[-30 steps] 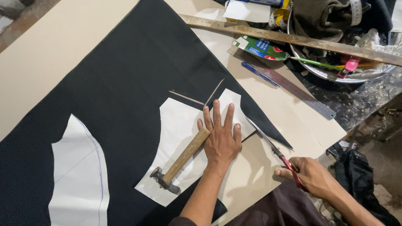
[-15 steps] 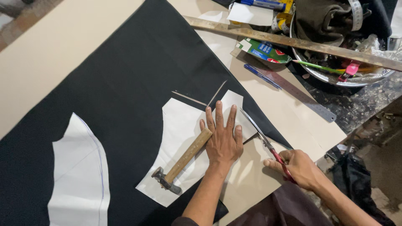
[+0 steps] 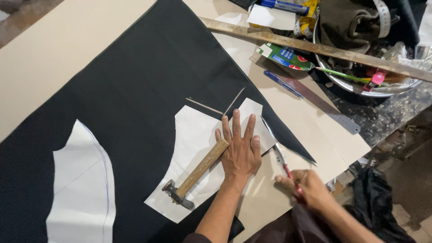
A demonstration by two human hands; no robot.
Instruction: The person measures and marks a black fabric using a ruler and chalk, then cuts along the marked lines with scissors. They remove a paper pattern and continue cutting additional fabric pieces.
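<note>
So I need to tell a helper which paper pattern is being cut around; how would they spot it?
Look at the black cloth spread over the table. Two white paper pieces lie on it; take the right one, the paper pattern under the left hand. Only this one has a wooden-handled hammer lying on it, with scissors at its right edge.

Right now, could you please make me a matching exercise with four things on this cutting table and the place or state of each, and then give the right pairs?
Things:
1. hammer
2. left hand
3. scissors
4. blue pen

Places or states:
A. held in the right hand, blades at the edge of the black fabric
B. lies on the white paper pattern, wooden handle slanting up to the right
C. lies on the bare table beside the metal ruler
D. pressed flat on the paper pattern, fingers spread

Pairs: 1-B, 2-D, 3-A, 4-C
</note>
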